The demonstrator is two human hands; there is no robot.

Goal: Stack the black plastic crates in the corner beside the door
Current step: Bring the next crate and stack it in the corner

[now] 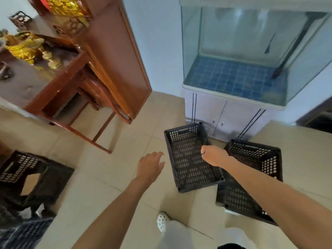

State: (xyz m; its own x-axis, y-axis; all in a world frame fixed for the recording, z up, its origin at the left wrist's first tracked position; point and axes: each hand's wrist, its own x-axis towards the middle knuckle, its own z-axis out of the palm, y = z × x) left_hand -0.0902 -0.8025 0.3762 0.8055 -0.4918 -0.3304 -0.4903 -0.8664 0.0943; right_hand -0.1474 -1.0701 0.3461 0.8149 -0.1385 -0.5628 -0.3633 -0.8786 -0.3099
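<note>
A black perforated plastic crate (pixel 188 168) hangs tilted above the tiled floor in front of the aquarium cabinet. My right hand (pixel 213 156) grips its right rim with curled fingers. A second black crate (pixel 251 177) sits on the floor just right of it, partly under my right forearm. My left hand (pixel 150 166) hovers with relaxed fingers a short way left of the held crate, touching nothing. Another black crate (pixel 19 168) lies blurred at the far left.
A glass aquarium (pixel 242 51) on a white cabinet (pixel 215 114) stands against the wall ahead. A red-brown wooden altar cabinet (pixel 100 60) with gold ornaments fills the upper left. A dark doorway (pixel 319 119) shows at the right edge. My white shoe (pixel 162 221) is below.
</note>
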